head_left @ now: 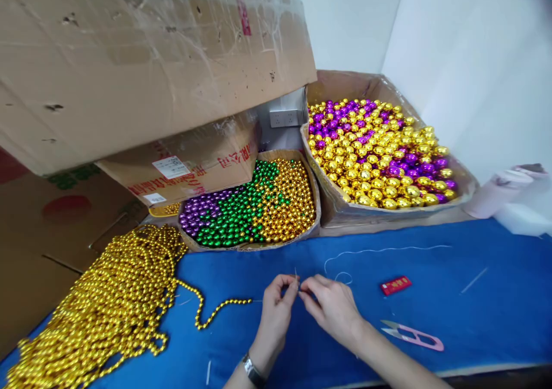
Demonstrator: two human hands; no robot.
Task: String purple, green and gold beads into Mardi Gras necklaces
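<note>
My left hand (278, 305), with a watch (253, 370) at the wrist, is closed in a pinch on a thin needle (295, 272) that sticks up from the fingertips. Close against it, my right hand (332, 307) pinches what looks like white thread; its fingertips partly hide the hold. A white thread (379, 252) curls on the blue cloth (345, 354) beyond the right hand. To the left, a strand of gold beads (226, 304) ends in a short bare thread that reaches toward my left hand. It trails from a large heap of gold bead strands (112, 285).
Pink thread snips (414, 336) and a red packet (395, 285) lie on the right. Behind stand a box of purple, green and gold beads (250, 205) and a box of larger gold and purple balls (375, 153). Cardboard boxes (150, 61) overhang the left. A pink bottle (495, 192) stands far right.
</note>
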